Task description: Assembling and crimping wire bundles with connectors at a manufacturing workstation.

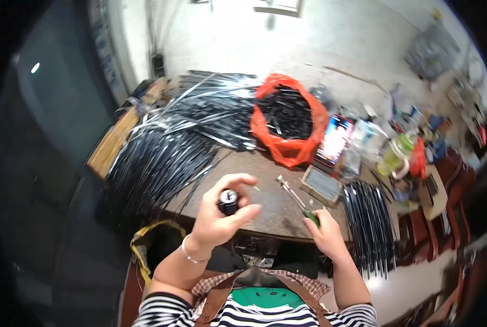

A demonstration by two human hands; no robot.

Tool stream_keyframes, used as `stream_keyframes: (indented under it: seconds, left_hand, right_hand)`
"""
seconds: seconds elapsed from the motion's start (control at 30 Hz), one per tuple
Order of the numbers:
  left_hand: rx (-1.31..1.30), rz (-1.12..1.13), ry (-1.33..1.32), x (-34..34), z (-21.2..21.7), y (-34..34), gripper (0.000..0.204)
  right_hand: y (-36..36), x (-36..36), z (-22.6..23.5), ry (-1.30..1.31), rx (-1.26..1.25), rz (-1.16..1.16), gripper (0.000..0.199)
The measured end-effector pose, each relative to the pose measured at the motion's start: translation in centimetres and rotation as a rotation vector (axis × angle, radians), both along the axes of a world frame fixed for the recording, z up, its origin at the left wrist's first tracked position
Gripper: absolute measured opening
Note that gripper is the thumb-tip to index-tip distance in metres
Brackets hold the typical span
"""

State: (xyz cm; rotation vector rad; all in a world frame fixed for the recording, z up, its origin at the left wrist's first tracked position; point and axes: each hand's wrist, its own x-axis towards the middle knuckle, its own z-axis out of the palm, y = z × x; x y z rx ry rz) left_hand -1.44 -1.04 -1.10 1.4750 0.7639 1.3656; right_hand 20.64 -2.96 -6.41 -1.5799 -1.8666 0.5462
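Observation:
My left hand [216, 215] is raised over the near part of the table. Its thumb and forefinger stand apart, while a small black cylinder with a pale round end [229, 200] sits in the curl of the other fingers. My right hand [326, 234] is closed round the green handle of a screwdriver [292, 193], whose metal shaft points away and to the left. A small pale piece shows at the shaft's tip, too blurred to name. Right of that hand lies a row of long black strips [370, 226], partly past the table's edge.
Long black strips [161, 163] are heaped at the left against a wooden board [112, 143]. An orange-red bag [290, 155] of short black pieces stands at the back. Around the right side are a grey block [321, 185], a lit phone [335, 140] and a yellow-green bottle [397, 155].

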Motion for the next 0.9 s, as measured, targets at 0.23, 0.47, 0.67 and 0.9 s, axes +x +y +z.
stream_keyframes:
  seconds: [0.23, 0.47, 0.67, 0.9]
  left_hand:
    - [-0.128, -0.271, 0.113, 0.5, -2.5, 0.6, 0.032]
    - [0.066, -0.148, -0.646, -2.7, -0.7, 2.6, 0.034]
    - [0.183, -0.189, -0.980, 1.9, -0.8, 3.1, 0.020]
    - [0.292, -0.597, 0.040, -0.3, 0.3, 4.0, 0.044]
  right_hand:
    - [-0.7, 1.9, -5.4, -0.427, -0.037, -0.282, 0.035]
    - [-0.9, 2.0, -6.9, -0.540, 0.149, -0.203, 0.039]
    - [0.8, -3.4, -4.2, 1.349, -0.112, 0.201, 0.031]
    - [1.1, -1.6, 6.4, 1.150, 0.233, 0.100, 0.016]
